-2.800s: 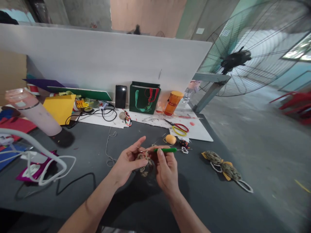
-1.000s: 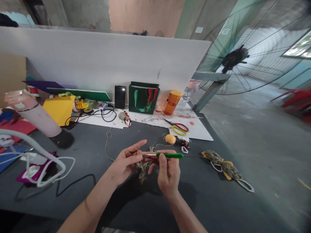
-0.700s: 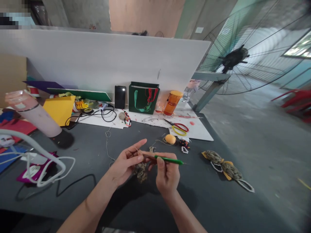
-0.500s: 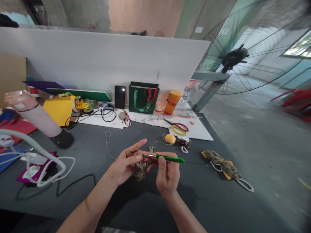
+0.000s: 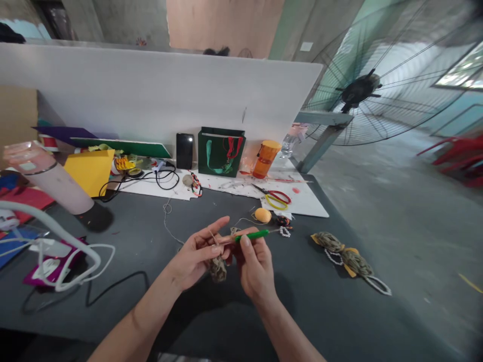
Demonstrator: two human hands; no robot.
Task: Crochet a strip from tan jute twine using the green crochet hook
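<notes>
My left hand point(image 5: 198, 256) pinches a small piece of grey-brown crochet work point(image 5: 218, 269), which hangs below its fingertips. A strand of yarn runs over the raised index finger. In my right hand point(image 5: 256, 266) is a crochet hook with a green handle point(image 5: 258, 235), held between thumb and fingers. The hook points left into the work, its tip hidden at the left fingertips. Thin grey yarn point(image 5: 171, 229) trails over the dark table to the left of my hands. Just beyond them lies a yellow-orange ball point(image 5: 263, 215), with more thread beside it.
Scissors point(image 5: 277, 196) with red and yellow handles lie on a white board. Behind stand a green gift bag point(image 5: 220, 153), a black phone point(image 5: 184, 151) and an orange bottle point(image 5: 266, 160). Knotted cord pieces point(image 5: 349, 259) rest at right. A pink tumbler point(image 5: 53, 176) and white cable point(image 5: 86, 246) are at left.
My right hand has moved slightly left and turned, and the green handle now tilts upward to the right. My left hand keeps its hold on the crochet work. The view has shifted slightly.
</notes>
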